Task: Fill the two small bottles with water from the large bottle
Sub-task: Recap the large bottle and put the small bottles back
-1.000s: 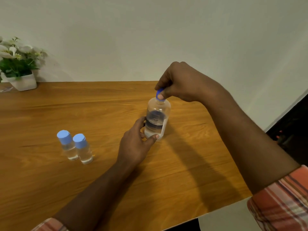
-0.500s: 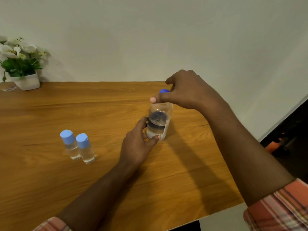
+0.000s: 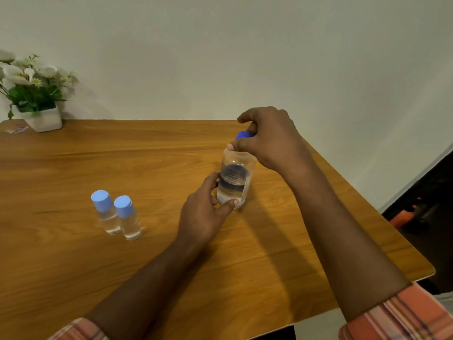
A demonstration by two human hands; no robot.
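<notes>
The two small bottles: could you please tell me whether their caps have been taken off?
No, the left small bottle and the right small bottle are both capped in blue, upright on the table.

2 small bottles [image 3: 106,212] [image 3: 128,218], 1 large bottle [image 3: 235,173], 2 hands [image 3: 203,214] [image 3: 269,141], 1 potted plant [image 3: 36,94] and 1 table [image 3: 73,278].

Looks like a plain home room, not a lab or shop. Wood-grain table [image 3: 73,278] pushed against a bare off-white wall [image 3: 220,45]. 1 small white pot of flowers [image 3: 36,99], white blooms and green leaves, sits at the table's far left corner. Dark floor area past the table's right edge, with something orange [image 3: 404,215], too blurred to identify.
</notes>
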